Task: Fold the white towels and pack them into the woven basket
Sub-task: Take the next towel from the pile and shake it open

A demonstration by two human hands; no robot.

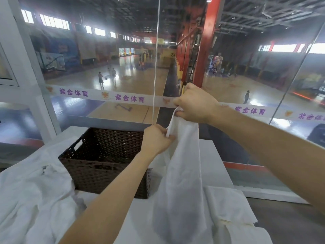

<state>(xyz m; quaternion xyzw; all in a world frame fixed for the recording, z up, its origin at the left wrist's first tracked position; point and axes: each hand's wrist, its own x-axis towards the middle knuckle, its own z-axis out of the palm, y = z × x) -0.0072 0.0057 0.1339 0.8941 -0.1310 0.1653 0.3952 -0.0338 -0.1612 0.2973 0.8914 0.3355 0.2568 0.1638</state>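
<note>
A white towel (182, 173) hangs lifted above the table, right of the basket. My right hand (195, 104) grips its top corner, held high. My left hand (156, 138) pinches the towel's edge a little lower and to the left. The dark brown woven basket (91, 166) stands on the white table at centre left, its inside looking empty. A heap of crumpled white towels (29, 199) lies left of the basket. More white towels (233, 213) lie flat at the lower right under the hanging one.
A glass wall (123, 67) with a white printed band stands just behind the table, overlooking a sports hall. A thin white cord (155, 76) hangs down in front of the glass near the basket's far rim. The table's right edge (226, 171) drops off to the floor.
</note>
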